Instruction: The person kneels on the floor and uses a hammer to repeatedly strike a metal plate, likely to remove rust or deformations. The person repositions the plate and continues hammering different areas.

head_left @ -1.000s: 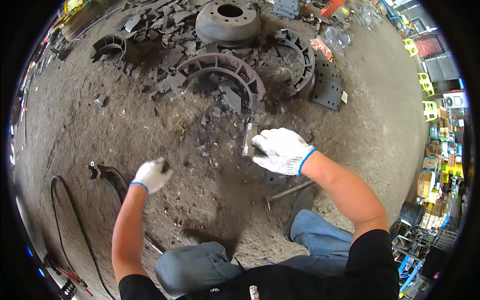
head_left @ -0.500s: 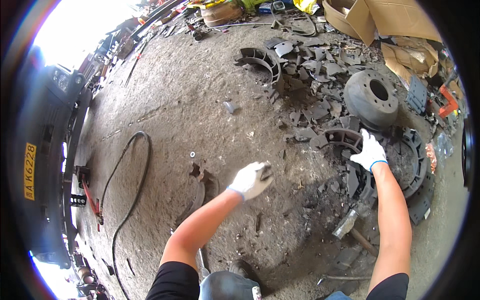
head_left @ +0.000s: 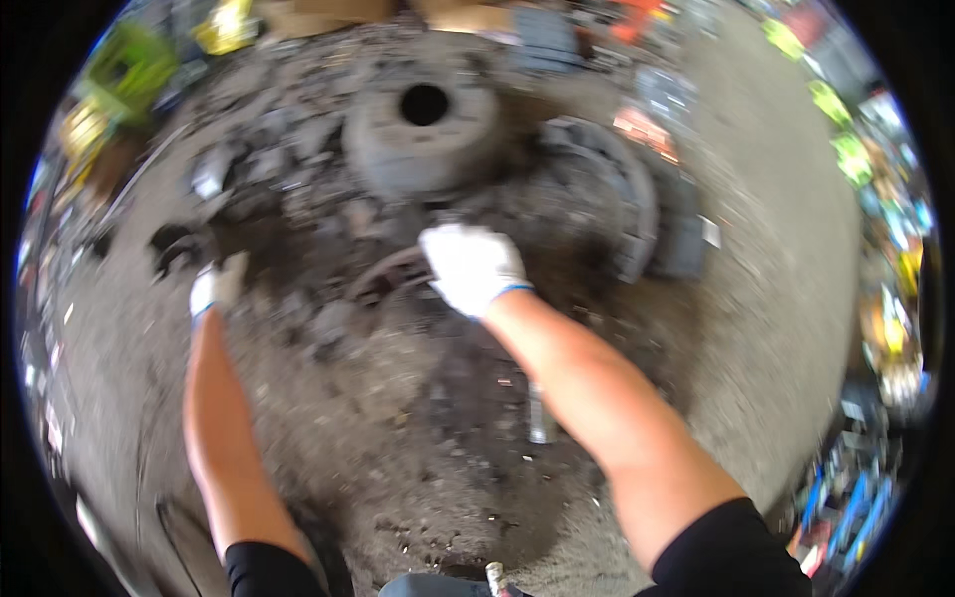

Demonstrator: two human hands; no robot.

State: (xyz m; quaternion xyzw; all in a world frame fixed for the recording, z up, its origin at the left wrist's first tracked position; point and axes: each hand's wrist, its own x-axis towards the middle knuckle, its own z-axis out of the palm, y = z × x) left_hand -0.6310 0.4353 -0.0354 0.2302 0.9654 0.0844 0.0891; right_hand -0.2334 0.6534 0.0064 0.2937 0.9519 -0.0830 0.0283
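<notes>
The left arm (head_left: 212,418) reaches forward, nearly straight; the right arm (head_left: 607,403) slants forward and inward; both leave black sleeves (head_left: 738,559). The left hand (head_left: 211,289), white-gloved, is too blurred to show its grip; the right hand (head_left: 470,267), gloved alike, shows its back, fingers unclear.

The left gloved hand (head_left: 216,289) is blurred so strongly that its fingers cannot be told apart, and the right gloved hand (head_left: 473,267), also smeared, hides one part of the curved metal shoe (head_left: 386,276), so whether it grips this shoe is not possible to say. The pale narrow piece (head_left: 539,423) at the edge of the right forearm (head_left: 597,393) and the fragments (head_left: 269,164) left of the drum (head_left: 423,154) are too blurred to identify. The cardboard (head_left: 333,9) is cut by the upper edge, the jeans (head_left: 435,585) by the lower.
</notes>
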